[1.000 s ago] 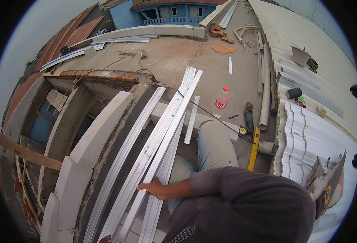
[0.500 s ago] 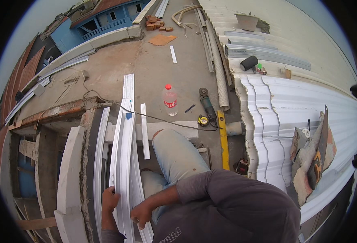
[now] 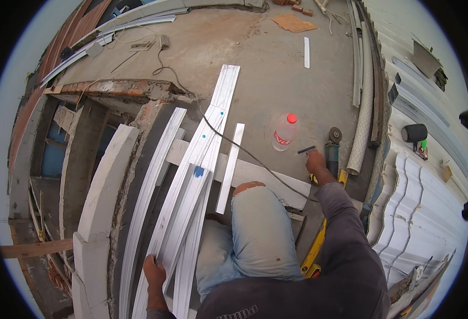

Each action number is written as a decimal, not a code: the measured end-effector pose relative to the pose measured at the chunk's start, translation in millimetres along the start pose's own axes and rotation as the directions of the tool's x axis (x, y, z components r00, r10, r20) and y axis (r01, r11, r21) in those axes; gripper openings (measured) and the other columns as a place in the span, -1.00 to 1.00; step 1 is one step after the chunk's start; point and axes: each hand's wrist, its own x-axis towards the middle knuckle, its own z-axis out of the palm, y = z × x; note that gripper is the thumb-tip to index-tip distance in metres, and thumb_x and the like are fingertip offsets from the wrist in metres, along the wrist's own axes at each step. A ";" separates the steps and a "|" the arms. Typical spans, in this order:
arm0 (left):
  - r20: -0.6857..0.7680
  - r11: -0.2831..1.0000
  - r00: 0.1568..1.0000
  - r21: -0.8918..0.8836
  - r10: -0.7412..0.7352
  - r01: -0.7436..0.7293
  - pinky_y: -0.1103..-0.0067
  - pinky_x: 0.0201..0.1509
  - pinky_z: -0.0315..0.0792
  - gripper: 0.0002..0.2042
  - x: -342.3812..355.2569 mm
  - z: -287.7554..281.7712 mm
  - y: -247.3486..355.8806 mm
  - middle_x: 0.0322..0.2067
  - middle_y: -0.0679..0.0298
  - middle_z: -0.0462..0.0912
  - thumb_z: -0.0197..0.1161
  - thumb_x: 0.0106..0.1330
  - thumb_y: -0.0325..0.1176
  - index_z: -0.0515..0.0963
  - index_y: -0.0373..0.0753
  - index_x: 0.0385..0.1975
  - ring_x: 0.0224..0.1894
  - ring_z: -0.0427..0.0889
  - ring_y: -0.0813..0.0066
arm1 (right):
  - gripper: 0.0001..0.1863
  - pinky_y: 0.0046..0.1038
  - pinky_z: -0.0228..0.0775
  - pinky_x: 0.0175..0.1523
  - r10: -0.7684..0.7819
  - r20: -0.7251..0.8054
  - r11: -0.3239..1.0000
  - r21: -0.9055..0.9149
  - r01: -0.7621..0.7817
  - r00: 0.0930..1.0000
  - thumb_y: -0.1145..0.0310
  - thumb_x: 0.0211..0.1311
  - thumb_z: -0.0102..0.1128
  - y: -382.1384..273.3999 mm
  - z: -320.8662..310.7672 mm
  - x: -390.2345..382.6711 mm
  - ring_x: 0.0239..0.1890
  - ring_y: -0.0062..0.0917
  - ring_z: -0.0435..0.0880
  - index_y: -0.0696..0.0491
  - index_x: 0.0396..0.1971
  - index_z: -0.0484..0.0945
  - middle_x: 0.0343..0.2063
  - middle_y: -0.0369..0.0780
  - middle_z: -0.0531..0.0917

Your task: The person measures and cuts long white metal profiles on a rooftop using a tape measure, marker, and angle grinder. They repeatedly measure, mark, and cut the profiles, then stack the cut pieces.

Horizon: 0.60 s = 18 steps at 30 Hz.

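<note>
My left hand (image 3: 155,270) is closed on the edge of a long white metal channel (image 3: 183,194), near its lower end. The channel lies among other long white strips and carries a blue smear and small blue dots. Out to the right, my right hand (image 3: 319,164) reaches down to the concrete with bent fingers at one end of a slim dark marker pen (image 3: 304,150). Whether the pen is lifted cannot be seen. A yellow tape measure (image 3: 313,179) is partly hidden beneath the hand, and an angle grinder (image 3: 333,146) lies beside it.
A clear bottle with a red cap (image 3: 286,132) stands left of my right hand. A yellow spirit level (image 3: 315,244) lies under my right arm. A dark cable (image 3: 255,159) crosses the strips. To the left, an opening edged by broken masonry (image 3: 143,119) drops away.
My right hand has left the channel and stretched out to the dark pen on the concrete. The left hand stays on the channel. My view has turned, shifting everything.
</note>
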 end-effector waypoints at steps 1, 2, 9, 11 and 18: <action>0.006 1.000 1.000 0.019 -0.009 0.009 0.14 0.06 0.56 -0.70 -2.9 3.4 1.2 -0.18 -0.16 0.68 0.22 0.11 -0.66 0.58 -0.45 -0.11 -0.09 0.69 -0.19 | -0.65 -0.13 0.57 0.24 -0.079 -0.034 0.995 -0.058 0.077 0.996 0.47 0.34 0.16 3.2 7.8 9.3 0.20 -0.06 0.63 0.00 0.11 0.66 0.22 -0.08 0.61; 0.013 0.999 1.000 0.037 -0.005 0.004 0.14 0.08 0.55 -0.70 -8.0 4.9 4.1 -0.15 -0.16 0.68 0.23 0.12 -0.65 0.58 -0.45 -0.10 -0.06 0.69 -0.19 | -0.63 -0.13 0.58 0.24 -0.127 -0.071 0.982 -0.146 0.116 0.989 0.48 0.38 0.13 4.4 14.0 16.5 0.24 -0.07 0.60 -0.01 0.15 0.63 0.27 -0.10 0.55; 0.126 0.976 0.992 -0.213 -0.020 0.046 0.24 0.25 0.52 -0.35 7.0 -14.5 48.0 -0.02 -0.16 0.68 0.60 0.14 -0.18 0.55 -0.48 0.13 0.09 0.68 -0.11 | -0.72 -0.21 0.67 0.03 -0.298 -0.089 0.883 -0.404 0.239 0.950 0.42 0.43 0.07 14.5 20.2 42.9 0.07 -0.22 0.68 0.03 0.08 0.56 0.03 -0.16 0.65; 0.189 0.993 0.982 -0.116 0.015 0.007 0.26 0.26 0.52 -0.20 18.2 -19.0 63.2 0.01 -0.15 0.68 0.70 0.00 -0.07 0.54 -0.48 0.16 0.11 0.68 -0.07 | -0.77 -0.23 0.68 -0.03 -0.280 -0.115 0.898 -0.382 0.218 0.953 0.41 0.43 0.08 16.3 17.6 44.7 0.00 -0.24 0.71 0.03 0.02 0.55 -0.07 -0.16 0.68; 0.167 0.998 0.985 0.046 0.039 -0.048 0.23 0.14 0.53 -0.08 33.1 -29.7 95.4 -0.07 -0.06 0.63 0.83 -0.33 -0.03 0.54 -0.40 0.07 0.05 0.64 -0.05 | -0.80 -0.17 0.60 -0.04 -0.051 -0.128 0.951 -0.310 0.009 0.990 0.23 0.38 0.23 18.0 -8.0 -19.3 0.00 -0.17 0.68 0.05 -0.19 0.58 -0.20 -0.11 0.69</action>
